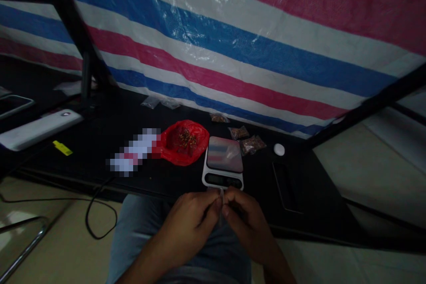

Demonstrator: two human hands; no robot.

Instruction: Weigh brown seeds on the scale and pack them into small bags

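My left hand (188, 226) and my right hand (242, 222) are close together over my lap, just in front of the table edge. Their fingertips pinch a thin pale strip (221, 198), too small and dark to identify. Directly ahead stands a digital kitchen scale (223, 162) with a flat, reflective top and nothing on it. To its left lies a red plastic bag (182, 143) holding small brown pieces. Several small packets of brown material (238, 132) lie behind and to the right of the scale.
The black table (293, 195) holds a pixelated blurred item (135, 151), a white round object (278, 149), clear bags (149, 102), and a white oblong device (40, 129). A striped tarp (213, 40) hangs behind it. A black cable (100, 215) trails near the floor.
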